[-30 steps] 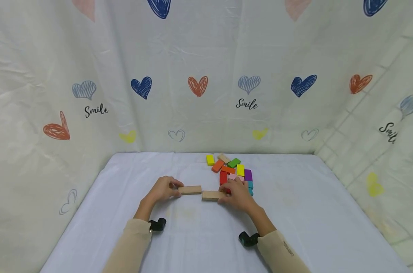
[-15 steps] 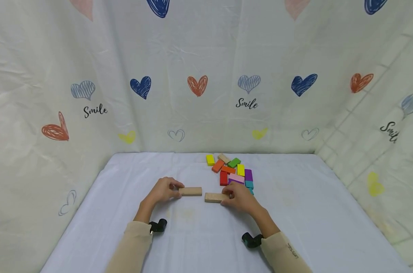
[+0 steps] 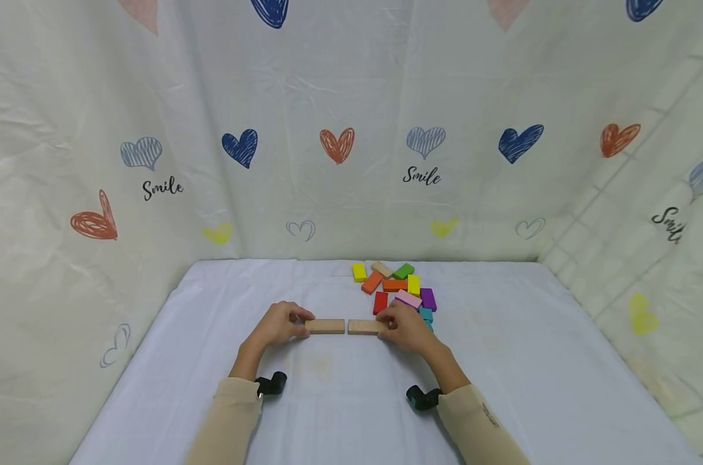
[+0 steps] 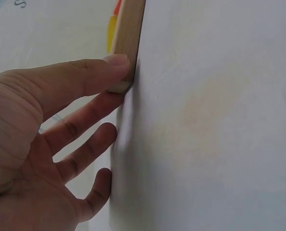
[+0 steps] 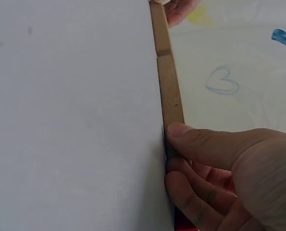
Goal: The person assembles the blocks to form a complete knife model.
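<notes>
Two plain wooden blocks lie end to end on the white cloth in the head view, with a thin gap between their near ends. My left hand (image 3: 283,321) pinches the outer end of the left wooden block (image 3: 326,327); in the left wrist view its thumb (image 4: 116,67) lies on the wood and the other fingers are spread. At the opposite end, my right hand (image 3: 406,326) holds the right wooden block (image 3: 363,327) between thumb and fingers. The right wrist view shows both blocks nearly in one line, the right one (image 5: 170,89) closer to that camera.
Just behind my right hand lies a loose group of coloured blocks, among them a red block (image 3: 380,302), a pink block (image 3: 408,298) and a purple block (image 3: 428,299). A green block (image 3: 404,271) lies farther back. A heart-printed curtain (image 3: 351,194) hangs behind the table.
The right wooden block shifted right and nearer, then back and left, into line with the left block. Several coloured blocks, such as the pink and purple ones, shifted slightly. My left hand stayed nearly still.
</notes>
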Available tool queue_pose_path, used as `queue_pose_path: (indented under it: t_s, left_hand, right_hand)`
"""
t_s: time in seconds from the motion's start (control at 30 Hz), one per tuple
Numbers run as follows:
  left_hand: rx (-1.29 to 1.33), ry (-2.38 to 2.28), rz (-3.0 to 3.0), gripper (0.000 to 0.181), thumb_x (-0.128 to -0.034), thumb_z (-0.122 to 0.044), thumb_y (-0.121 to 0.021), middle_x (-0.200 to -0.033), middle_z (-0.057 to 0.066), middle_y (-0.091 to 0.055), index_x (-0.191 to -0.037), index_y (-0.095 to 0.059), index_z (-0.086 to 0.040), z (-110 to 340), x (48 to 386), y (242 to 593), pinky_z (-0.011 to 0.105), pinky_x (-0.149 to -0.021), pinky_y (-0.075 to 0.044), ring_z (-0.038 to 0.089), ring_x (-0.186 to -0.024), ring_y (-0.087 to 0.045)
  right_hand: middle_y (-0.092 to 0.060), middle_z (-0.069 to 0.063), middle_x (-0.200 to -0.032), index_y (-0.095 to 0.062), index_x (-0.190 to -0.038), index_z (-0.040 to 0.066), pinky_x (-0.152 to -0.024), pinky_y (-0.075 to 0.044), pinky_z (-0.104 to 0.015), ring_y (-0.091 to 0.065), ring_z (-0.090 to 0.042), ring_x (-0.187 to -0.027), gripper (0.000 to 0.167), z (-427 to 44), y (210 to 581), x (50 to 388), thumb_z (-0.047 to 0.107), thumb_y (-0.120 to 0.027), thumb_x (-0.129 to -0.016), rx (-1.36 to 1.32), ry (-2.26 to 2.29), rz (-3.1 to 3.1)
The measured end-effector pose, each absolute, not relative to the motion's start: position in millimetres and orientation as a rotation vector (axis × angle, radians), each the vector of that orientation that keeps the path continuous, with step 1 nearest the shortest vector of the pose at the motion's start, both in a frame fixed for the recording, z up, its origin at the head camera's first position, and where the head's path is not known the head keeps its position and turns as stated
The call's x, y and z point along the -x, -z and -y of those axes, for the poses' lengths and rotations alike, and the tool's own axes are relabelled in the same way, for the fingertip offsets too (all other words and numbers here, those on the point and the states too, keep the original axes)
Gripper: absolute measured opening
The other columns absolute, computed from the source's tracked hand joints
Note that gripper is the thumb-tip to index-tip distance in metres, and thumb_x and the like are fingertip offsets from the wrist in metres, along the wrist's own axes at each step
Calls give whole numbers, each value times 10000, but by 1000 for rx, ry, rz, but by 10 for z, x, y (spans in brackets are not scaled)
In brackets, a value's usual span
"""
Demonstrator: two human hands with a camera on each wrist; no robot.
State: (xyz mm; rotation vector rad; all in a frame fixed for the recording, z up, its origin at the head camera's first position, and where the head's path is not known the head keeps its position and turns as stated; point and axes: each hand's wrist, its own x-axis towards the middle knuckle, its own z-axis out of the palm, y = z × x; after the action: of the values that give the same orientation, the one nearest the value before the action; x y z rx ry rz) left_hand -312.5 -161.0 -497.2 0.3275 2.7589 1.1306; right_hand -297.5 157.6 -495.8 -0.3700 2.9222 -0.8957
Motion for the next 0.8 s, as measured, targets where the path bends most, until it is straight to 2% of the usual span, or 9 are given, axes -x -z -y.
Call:
queue_pose_path:
  t_s: [0.43, 0.8]
  left_hand:
    - [-331, -1131, -2801, 305, -775, -66, -868, -992, -48, -715, -1024, -819, -236, 1571, 3090, 4975, 354, -829, -449, 175, -929, -545]
    - [-364, -1153, -2828, 308, -770, -50, -871, -993, -40, -723, -1021, -818, -219, 1560, 3089, 4987, 353, -818, -454, 167, -906, -544]
  right_hand:
    - [-576, 2, -969, -776, -1157, 177, -787, -538, -286, -533, -154, -869, 302, -1551, 4939, 3003, 135, -825, -863, 354, 908, -2899]
    - [-593, 8, -975, -776, -1172, 182, -783, -544, -280, -541, -149, -865, 309, -1566, 4924, 2973, 119, -813, -871, 349, 910, -2908]
